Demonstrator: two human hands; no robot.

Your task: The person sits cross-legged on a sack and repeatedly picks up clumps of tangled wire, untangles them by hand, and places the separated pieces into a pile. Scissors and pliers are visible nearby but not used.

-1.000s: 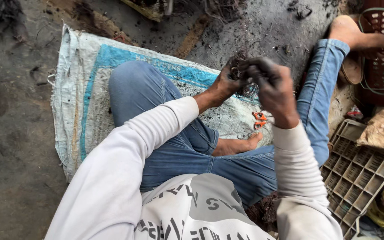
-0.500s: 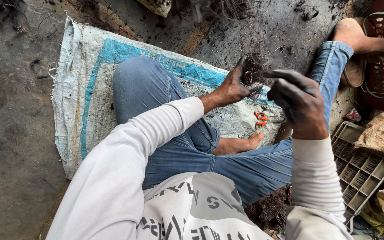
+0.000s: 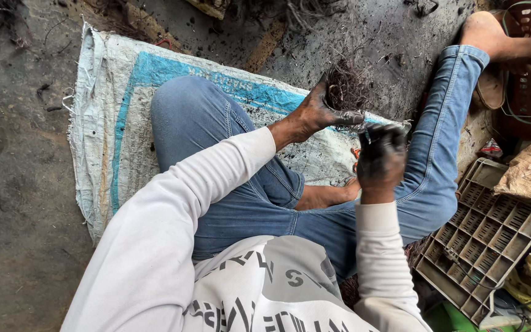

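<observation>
Covering dark, dirt-strewn ground [image 3: 13, 184], a woven sack mat [image 3: 118, 129].

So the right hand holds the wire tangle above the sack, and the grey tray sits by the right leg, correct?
Not quite. The head view shows the left hand holding the wire tangle, not the right hand, which is closed just below it. The rest stands: it is above the sack, and the grey tray sits by the right leg.

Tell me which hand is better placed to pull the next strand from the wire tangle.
Probably the right hand: it hovers free just beside the wire tangle, fingers curled, apparently holding nothing. The left hand is occupied gripping the tangle from below.
</observation>
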